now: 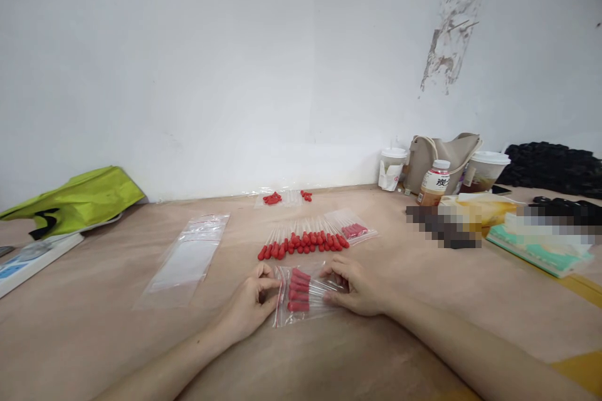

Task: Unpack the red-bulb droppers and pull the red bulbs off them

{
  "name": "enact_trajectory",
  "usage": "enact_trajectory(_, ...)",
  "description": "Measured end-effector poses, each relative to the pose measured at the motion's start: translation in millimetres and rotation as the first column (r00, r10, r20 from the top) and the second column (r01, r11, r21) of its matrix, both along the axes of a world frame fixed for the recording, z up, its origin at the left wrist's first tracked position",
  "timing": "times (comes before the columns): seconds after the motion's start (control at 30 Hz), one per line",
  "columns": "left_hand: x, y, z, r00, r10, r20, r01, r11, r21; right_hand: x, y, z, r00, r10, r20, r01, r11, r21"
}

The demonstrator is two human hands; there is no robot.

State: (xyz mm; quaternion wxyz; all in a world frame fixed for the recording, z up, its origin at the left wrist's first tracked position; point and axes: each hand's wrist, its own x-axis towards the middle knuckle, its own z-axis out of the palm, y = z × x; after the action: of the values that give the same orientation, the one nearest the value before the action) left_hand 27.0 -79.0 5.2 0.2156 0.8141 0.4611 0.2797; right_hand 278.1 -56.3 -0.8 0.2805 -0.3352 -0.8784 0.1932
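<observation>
A clear zip bag (282,319) lies near the table's front, with several red-bulbed droppers (299,296) inside, bulbs towards its red-lined opening on the left. My left hand (251,302) pinches the bag's edge at that opening. My right hand (355,287) is closed on the bag's right part, over the droppers' clear stems. Just beyond the bag, a row of loose droppers (305,241) lies with the red bulbs towards me. Behind its right end rests another zip bag (371,234) with red-bulbed droppers in it.
Flat clear bags (188,263) are stacked on the left. Small red pieces (272,198) in clear plastic lie by the wall. A yellow-green bag (79,197) and a power strip (42,260) are far left. Cups, a bottle (435,183) and a tissue pack (536,247) stand right.
</observation>
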Motion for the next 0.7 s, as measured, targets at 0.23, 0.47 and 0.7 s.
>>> enact_trajectory(0.23,3.0,-0.2,1.2,0.956,-0.111,0.27,0.175,0.959,-0.224,2.8,-2.3,5.1,0.997,0.065,0.047,-0.059,0.991,-0.12)
enact_trajectory(0.47,6.0,-2.8,13.8,0.945,-0.19,0.265,0.255,0.938,-0.233,0.9,-2.7,6.6,0.998,0.039,0.046,-0.033,0.991,-0.13)
enact_trajectory(0.7,8.7,-2.7,8.0,0.972,-0.145,0.185,0.185,0.958,-0.219,-2.1,-0.8,-6.2,1.0,0.005,-0.006,-0.005,1.0,-0.021)
